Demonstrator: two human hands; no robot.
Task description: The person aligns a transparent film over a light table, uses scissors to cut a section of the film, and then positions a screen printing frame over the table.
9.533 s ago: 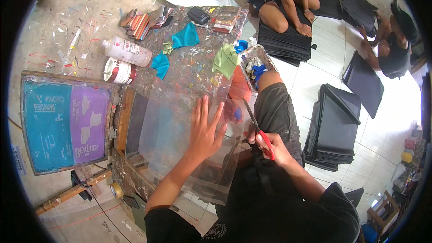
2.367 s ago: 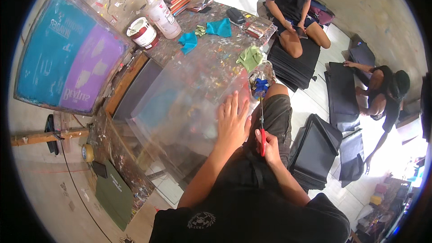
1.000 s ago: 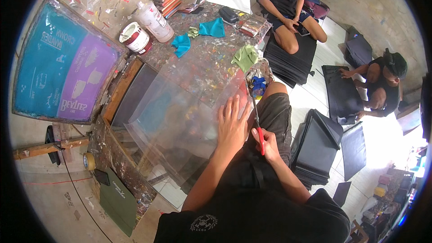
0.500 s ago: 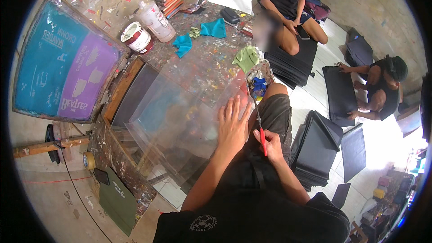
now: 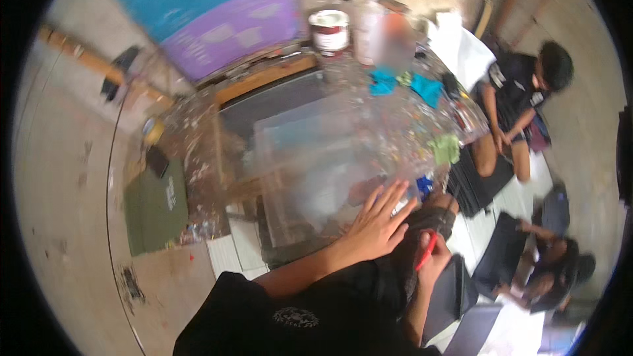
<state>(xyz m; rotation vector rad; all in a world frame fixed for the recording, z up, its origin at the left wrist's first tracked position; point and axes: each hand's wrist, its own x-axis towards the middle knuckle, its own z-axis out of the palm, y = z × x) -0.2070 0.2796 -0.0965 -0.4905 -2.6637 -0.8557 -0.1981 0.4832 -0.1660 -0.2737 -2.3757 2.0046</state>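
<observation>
left hand (image 5: 377, 224) flat on clear plastic sheet (image 5: 323, 158), right hand (image 5: 432, 265) around red-handled tool (image 5: 426, 252)

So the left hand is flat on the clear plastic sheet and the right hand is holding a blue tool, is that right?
Not quite. The tool in the right hand is red, not blue, as the head view shows. The rest holds: the left hand lies flat with fingers spread on the clear plastic sheet.
</observation>
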